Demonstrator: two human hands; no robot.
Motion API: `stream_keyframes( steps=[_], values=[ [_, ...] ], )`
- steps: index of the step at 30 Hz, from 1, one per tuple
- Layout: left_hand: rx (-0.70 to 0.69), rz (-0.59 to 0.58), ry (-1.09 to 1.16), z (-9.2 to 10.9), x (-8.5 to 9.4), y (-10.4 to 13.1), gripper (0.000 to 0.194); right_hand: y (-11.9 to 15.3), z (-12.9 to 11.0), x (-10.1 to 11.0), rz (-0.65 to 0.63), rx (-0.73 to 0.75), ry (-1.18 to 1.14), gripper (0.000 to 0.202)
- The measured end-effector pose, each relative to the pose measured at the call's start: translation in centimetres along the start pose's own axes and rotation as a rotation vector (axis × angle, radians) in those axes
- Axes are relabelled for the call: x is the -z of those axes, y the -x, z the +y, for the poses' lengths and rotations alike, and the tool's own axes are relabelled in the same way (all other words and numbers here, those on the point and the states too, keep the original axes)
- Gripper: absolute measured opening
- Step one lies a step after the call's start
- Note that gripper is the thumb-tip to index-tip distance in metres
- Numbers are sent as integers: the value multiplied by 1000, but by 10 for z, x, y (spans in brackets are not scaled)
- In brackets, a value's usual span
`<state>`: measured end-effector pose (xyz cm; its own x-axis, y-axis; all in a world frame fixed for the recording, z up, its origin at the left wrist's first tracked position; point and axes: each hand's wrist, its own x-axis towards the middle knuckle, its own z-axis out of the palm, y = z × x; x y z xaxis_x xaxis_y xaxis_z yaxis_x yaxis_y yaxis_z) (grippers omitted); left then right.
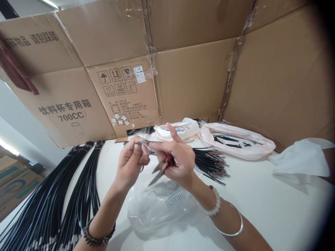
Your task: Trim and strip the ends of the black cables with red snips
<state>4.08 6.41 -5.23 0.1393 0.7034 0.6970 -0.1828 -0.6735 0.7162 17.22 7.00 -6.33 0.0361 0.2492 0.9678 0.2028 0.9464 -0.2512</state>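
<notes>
**Small part [142,143] held at left hand [131,161], scissors [158,170] in right hand [180,158]**

Far left: two bundles of black cables [83,184] on the table [248,195], near ends cut off by the bottom edge.

Left hand: fingers curled in, thumb pressed down on them, pinching the small part. Most of it is under the fingers; the bit showing is blurry, can't tell what it is. Forearm comes up from the bottom edge, leaning right.

Clear plastic bag [150,212] lies below the hands; print on it only partly legible.

Right hand: thumb sticking up, index reaching left to the small part, other fingers folded around the red scissor handles. Blades apart, pointing down-left. Handles mostly hidden by the palm. Forearm runs out bottom right.

Behind the right wrist: cable bunch [210,163], left end covered by the hand. Further right, white bag [265,143] with black pieces inside, too small to identify.
</notes>
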Motion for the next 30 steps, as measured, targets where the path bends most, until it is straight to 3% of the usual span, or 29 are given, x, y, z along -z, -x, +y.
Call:
stream_keyframes(
  steps=[2,4,6,9,13,20,25,30],
  values=[
    [-16,50,27,1,7,-6,33,-4,7,-1,31,-320,-152,4],
    [-49,103,40,4,17,-11,34,-10,16,-1,100,-614,-305,18],
    [-81,144,34,8,28,-14,32,-18,26,2,122,-779,-403,33],
    [-115,174,9,12,39,-17,32,-28,40,9,-30,-982,-574,46],
    [-131,166,-42,14,46,-17,33,-32,52,16,-250,-1218,-797,48],
    [-182,112,-208,5,51,-11,28,-29,37,12,-338,-1335,-974,35],
    [-228,-31,-333,0,50,-8,31,-32,3,11,-292,-1188,-1056,38],
    [-273,-173,-412,-3,52,-7,28,-33,-19,13,-359,-1096,-1017,49]
  ],
)
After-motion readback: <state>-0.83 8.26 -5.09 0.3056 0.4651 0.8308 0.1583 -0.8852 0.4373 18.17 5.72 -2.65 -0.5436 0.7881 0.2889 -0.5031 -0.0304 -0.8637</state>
